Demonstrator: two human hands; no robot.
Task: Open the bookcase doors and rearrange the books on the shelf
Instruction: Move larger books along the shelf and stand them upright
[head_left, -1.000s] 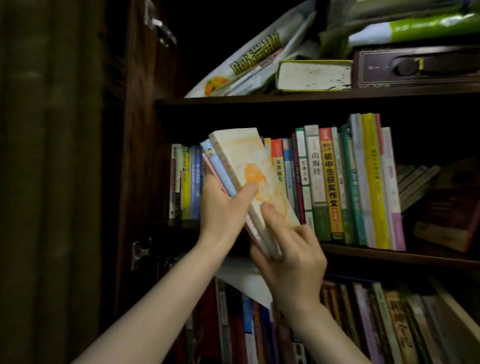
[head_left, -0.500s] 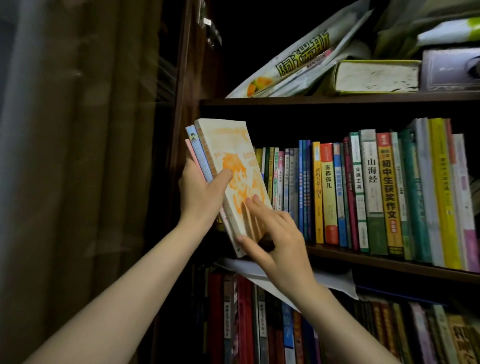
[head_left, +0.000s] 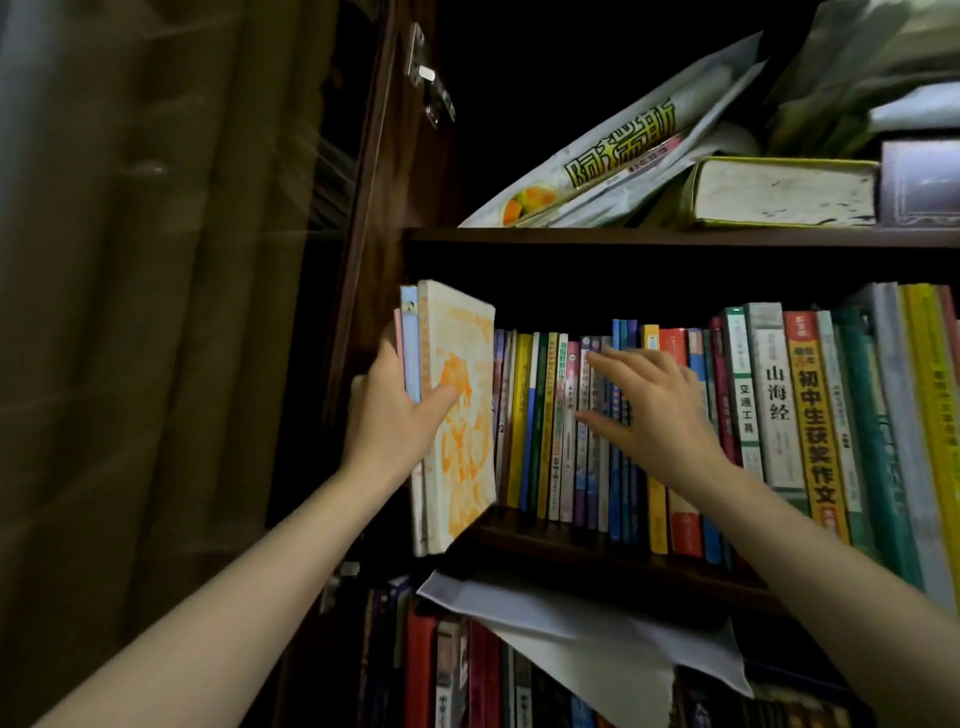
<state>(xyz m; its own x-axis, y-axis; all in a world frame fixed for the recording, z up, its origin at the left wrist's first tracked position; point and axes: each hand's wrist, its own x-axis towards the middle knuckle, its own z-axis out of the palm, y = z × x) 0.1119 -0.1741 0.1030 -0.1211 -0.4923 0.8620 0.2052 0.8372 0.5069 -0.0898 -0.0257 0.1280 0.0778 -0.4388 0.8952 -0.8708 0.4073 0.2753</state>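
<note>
**A:** What are the hands doing right now?

**B:** The left hand (head_left: 395, 410) grips a small stack of three books (head_left: 457, 415), thumb across the orange-and-cream front cover, fingers curled behind the pink and pale blue ones. The stack stands upright at the far left end of the middle shelf (head_left: 597, 545), its lower corner hanging past the shelf's front edge. I think it is being slotted in beside the cabinet wall.

**A:** And the other hand?

**B:** The right hand (head_left: 660, 410) lies flat on the spines of the row of books (head_left: 571, 431), fingers straight and slightly spread, probably steadying the row or pushing it rightward to make room.

**A:** Is the door open?

**B:** Yes, the bookcase door (head_left: 156, 312) is swung wide at the left, its glass showing pleated reflections.

**A:** Any readable text?

**B:** A white spine reads 山海经 (head_left: 777, 395). An orange-red spine reads 初中生获奖作文 (head_left: 815, 431). A narrow spine reads 交通工具 (head_left: 746, 408). The bag (head_left: 613, 161) above has large green characters I cannot make out.
</note>
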